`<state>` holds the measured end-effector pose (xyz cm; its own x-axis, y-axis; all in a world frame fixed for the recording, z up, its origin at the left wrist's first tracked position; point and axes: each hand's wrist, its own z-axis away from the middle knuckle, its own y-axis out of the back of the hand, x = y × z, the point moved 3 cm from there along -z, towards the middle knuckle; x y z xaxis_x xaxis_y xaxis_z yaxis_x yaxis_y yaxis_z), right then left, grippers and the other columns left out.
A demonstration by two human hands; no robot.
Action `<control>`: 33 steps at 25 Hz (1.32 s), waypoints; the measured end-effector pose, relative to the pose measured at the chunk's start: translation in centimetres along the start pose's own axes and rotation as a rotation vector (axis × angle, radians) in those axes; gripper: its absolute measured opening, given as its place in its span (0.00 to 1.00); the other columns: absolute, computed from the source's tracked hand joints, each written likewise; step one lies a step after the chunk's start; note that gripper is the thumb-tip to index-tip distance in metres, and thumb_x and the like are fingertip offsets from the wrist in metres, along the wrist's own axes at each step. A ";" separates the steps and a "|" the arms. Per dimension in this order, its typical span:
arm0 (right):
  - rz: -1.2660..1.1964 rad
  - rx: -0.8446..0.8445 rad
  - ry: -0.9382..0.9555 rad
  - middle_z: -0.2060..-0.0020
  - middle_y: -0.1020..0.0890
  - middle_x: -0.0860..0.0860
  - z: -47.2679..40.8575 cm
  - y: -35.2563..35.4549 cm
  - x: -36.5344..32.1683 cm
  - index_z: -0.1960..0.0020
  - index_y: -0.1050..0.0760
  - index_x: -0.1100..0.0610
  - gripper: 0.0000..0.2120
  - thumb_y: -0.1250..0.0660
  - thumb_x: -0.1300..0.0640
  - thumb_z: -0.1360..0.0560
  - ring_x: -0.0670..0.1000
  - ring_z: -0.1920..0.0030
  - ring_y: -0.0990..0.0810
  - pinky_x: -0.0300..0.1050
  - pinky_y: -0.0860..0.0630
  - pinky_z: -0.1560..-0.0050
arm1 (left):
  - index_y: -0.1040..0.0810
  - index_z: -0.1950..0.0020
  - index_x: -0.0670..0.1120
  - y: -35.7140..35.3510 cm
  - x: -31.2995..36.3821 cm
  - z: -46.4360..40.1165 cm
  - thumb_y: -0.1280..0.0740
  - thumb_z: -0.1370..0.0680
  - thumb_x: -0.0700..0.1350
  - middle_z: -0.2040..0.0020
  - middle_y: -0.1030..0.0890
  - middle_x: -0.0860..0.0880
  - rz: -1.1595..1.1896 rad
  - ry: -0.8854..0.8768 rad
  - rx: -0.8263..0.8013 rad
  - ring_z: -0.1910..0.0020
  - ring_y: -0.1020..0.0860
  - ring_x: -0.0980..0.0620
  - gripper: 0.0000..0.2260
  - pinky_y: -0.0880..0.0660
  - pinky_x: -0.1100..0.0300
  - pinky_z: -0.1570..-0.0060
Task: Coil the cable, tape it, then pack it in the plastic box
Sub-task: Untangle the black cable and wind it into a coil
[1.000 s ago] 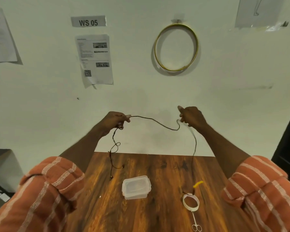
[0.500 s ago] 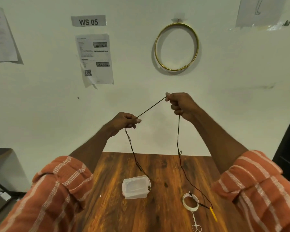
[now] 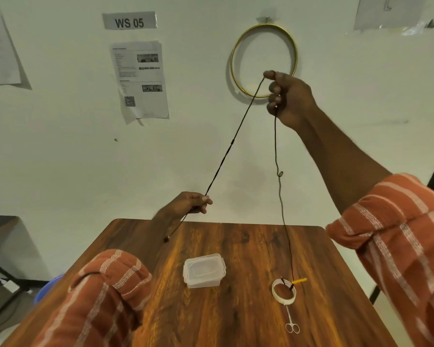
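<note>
Black and thin, the cable (image 3: 232, 142) ran taut between two raised hands, well above the wooden table (image 3: 236, 321). The right hand (image 3: 287, 97) was held high in front of a gold hoop (image 3: 238, 46) on the wall, its fingertips pinched on the cable. The left hand (image 3: 189, 202) sat lower, near the table's far edge, thumb and fingers closed on the same strand. The hands were well apart.

From the left hand a short tail dropped to a small plug end hanging over the table's far left part. From the right hand the other length hung almost straight down, with a small kink partway, to a yellow end (image 3: 299, 281) lying at a roll of white tape (image 3: 283, 291).

The box (image 3: 204, 270), clear plastic with its lid on, stood on the table left of the tape, apart from it. Small scissors (image 3: 291, 324) lay just nearer than the tape. Rolled orange striped sleeves (image 3: 396, 221) covered both upper arms.
</note>
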<state>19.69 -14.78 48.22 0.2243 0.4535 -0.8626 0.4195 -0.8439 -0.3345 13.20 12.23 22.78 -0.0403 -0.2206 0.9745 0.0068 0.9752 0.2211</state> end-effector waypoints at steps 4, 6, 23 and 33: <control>0.064 0.002 0.118 0.72 0.29 0.46 -1.1 -1.7 -3.3 0.49 0.20 0.53 0.12 0.43 0.58 0.19 0.46 0.74 0.37 0.37 0.37 0.71 | 0.16 0.52 0.41 -0.8 -1.7 0.7 0.34 0.21 0.50 0.65 0.19 0.46 -0.061 0.046 -0.038 0.57 0.18 0.46 0.13 0.24 0.52 0.41; 0.225 0.074 0.112 0.72 0.29 0.48 -1.5 -0.6 -2.8 0.52 0.20 0.54 0.12 0.42 0.60 0.21 0.47 0.75 0.37 0.37 0.38 0.72 | 0.17 0.53 0.39 -0.8 -2.6 1.4 0.36 0.19 0.47 0.69 0.24 0.47 0.002 0.088 -0.021 0.63 0.21 0.46 0.13 0.24 0.51 0.48; 0.381 -0.428 -0.400 0.75 0.34 0.48 7.2 0.0 20.2 0.54 0.21 0.59 0.11 0.36 0.53 0.20 0.47 0.73 0.34 0.48 0.21 0.57 | 0.21 0.54 0.42 1.3 8.2 2.2 0.39 0.18 0.47 0.76 0.38 0.54 0.084 0.052 -0.105 0.77 0.35 0.54 0.12 0.24 0.58 0.62; 0.260 -0.104 -0.293 0.74 0.31 0.46 7.1 0.7 21.8 0.54 0.21 0.58 0.13 0.35 0.49 0.21 0.47 0.72 0.33 0.43 0.25 0.62 | 0.21 0.55 0.43 -0.8 9.6 5.4 0.42 0.19 0.46 0.78 0.35 0.53 0.840 -0.165 -0.235 0.81 0.34 0.58 0.12 0.25 0.63 0.70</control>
<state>18.62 -7.52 26.48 0.0809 0.1155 -0.9900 0.4717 -0.8794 -0.0640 7.45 9.39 31.77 -0.0732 0.5896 0.8044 0.3032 0.7815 -0.5453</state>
